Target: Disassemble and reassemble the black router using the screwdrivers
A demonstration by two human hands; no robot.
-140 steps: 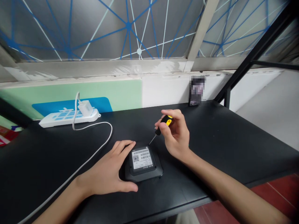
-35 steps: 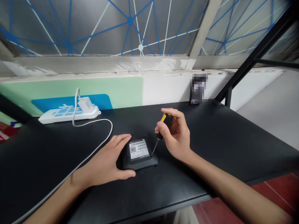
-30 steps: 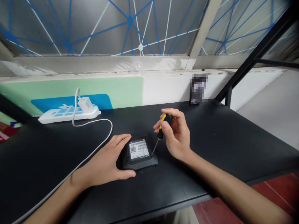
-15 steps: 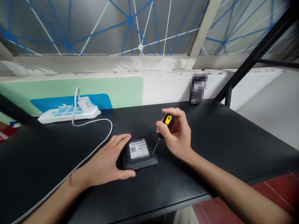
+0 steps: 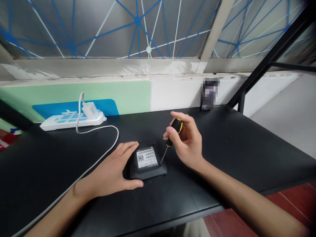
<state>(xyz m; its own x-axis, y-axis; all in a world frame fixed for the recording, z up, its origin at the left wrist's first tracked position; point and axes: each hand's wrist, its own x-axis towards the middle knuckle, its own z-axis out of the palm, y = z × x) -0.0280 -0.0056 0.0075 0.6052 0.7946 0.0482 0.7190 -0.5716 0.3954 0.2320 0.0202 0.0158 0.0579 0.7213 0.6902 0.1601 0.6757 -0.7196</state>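
Observation:
A flat black electronic device (image 5: 148,172) with rounded corners lies on the black table, its white barcode label (image 5: 147,157) facing up. Around its left side my left hand (image 5: 116,171) is spread, fingertips at the far left corner and thumb along the near edge. My right hand (image 5: 187,141) grips a black and yellow screwdriver (image 5: 176,126) between thumb and fingers. The tool is tilted, and its thin metal shaft reaches down to the device's near right corner, beside the label. A screw at the tip is too small to make out.
On the back left of the table (image 5: 247,148) sits a white power strip (image 5: 71,121) with a white charger (image 5: 90,110) plugged in. Its white cable (image 5: 116,135) loops forward past my left forearm. A phone (image 5: 207,98), partly blurred, leans against the wall.
The screwdriver handle has turned in my right fingers, so its yellow patch faces another way. My right fingers have shifted slightly. My left hand and the device stay in place.

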